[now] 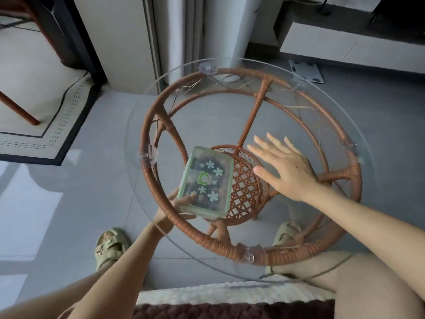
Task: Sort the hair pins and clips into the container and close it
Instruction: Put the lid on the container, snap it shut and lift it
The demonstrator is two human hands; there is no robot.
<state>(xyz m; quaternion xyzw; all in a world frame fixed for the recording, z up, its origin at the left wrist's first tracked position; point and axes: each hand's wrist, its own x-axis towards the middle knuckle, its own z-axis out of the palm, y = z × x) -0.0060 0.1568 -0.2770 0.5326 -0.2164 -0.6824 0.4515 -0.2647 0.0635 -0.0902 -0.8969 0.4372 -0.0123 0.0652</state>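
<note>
Left hand (177,204) has the container (206,181) by its near end, thumb lying on top of the lid near the lower left corner, the other fingers tucked underneath where they are partly hidden. The box sits low and left of the frame's centre, tilted so its long side runs up and slightly left. It is a clear rectangular box with a pale green rim, lid on, pale flower shapes and a green ring piece showing on top, and dark bits inside that are too blurred to tell as pins or clips. Whether the box rests on the glass or is lifted just off it, that cannot be told.

Right hand (284,168) is out to the right of the box, apart from it, palm down, fingers spread wide and pointing toward the upper left, gripping nothing. It hovers over the glass tabletop (358,139), a round clear pane filling the middle of the frame.

Under the glass, the brown rattan frame (250,122) shows through: a big ring, spokes, and a woven lattice shelf (246,192) directly beneath the box's right edge. Clear suction cups (208,69) sit along the ring.

Lower down, two pale green sandals (109,248) on grey floor tiles. Upper left, a bordered rug (41,107) with a wooden chair leg (19,108) on it.
</note>
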